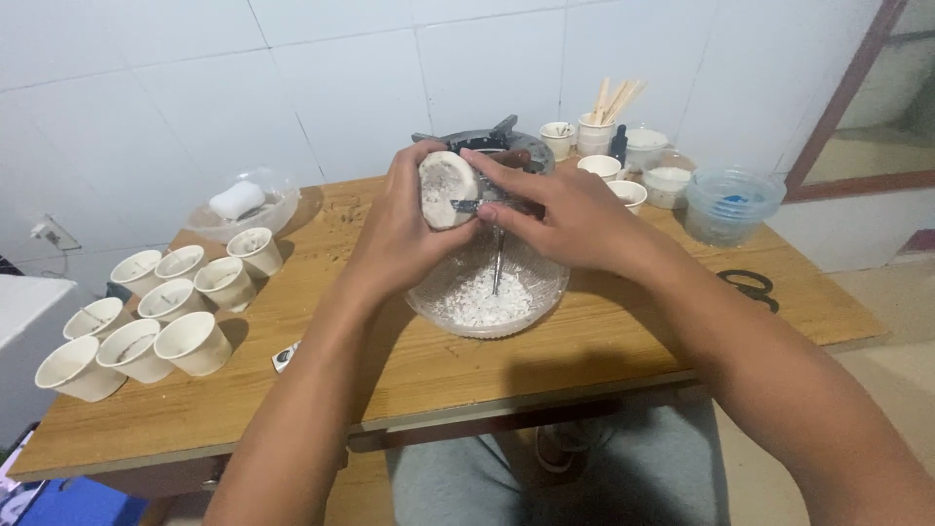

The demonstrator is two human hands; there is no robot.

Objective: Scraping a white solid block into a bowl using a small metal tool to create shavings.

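White paper cups (161,321) stand grouped on the tabletop (604,341), well left of the glass bowl (487,292). Left hand (409,224) grips a pale round lump (446,189) directly above the bowl, so scrapings likely fall in. Right hand (565,214), touching the lump, clasps a metal scraper (498,255) pointing down into the bowl.

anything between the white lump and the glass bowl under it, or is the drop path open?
Mostly open. The white lump sits in the left hand above the glass bowl. Only the thin metal tool under the right hand hangs down into the bowl beside it. The paper cups stand off to the side.
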